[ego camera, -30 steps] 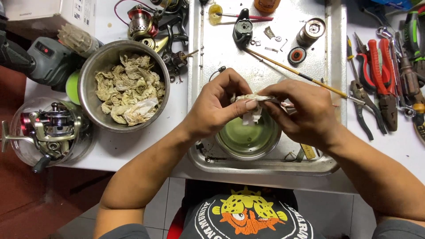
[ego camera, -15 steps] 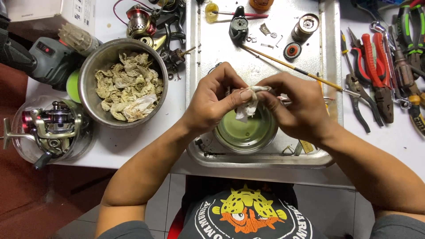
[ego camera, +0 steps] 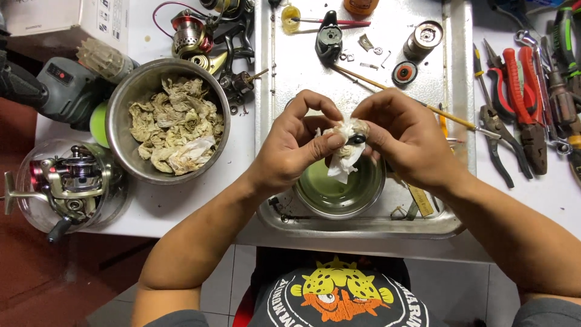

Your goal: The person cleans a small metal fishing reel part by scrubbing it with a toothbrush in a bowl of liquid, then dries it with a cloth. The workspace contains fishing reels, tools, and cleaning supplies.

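Fingers of both hands (ego camera: 357, 142) pinch tissue (ego camera: 342, 158) over green-liquid bowl (ego camera: 339, 192); steel bowl (ego camera: 121, 109) holds used tissues (ego camera: 172, 127).

Both forearms enter from the lower corners and converge at centre frame, bare to the elbow. The left hand (ego camera: 296, 142) is curled, thumb extended toward the right, fingers bent over. The right hand (ego camera: 407, 136) mirrors it, fingertips pinched inward. Thumbs and forefingers of both hands meet, knuckles raised, wrists slightly flexed.
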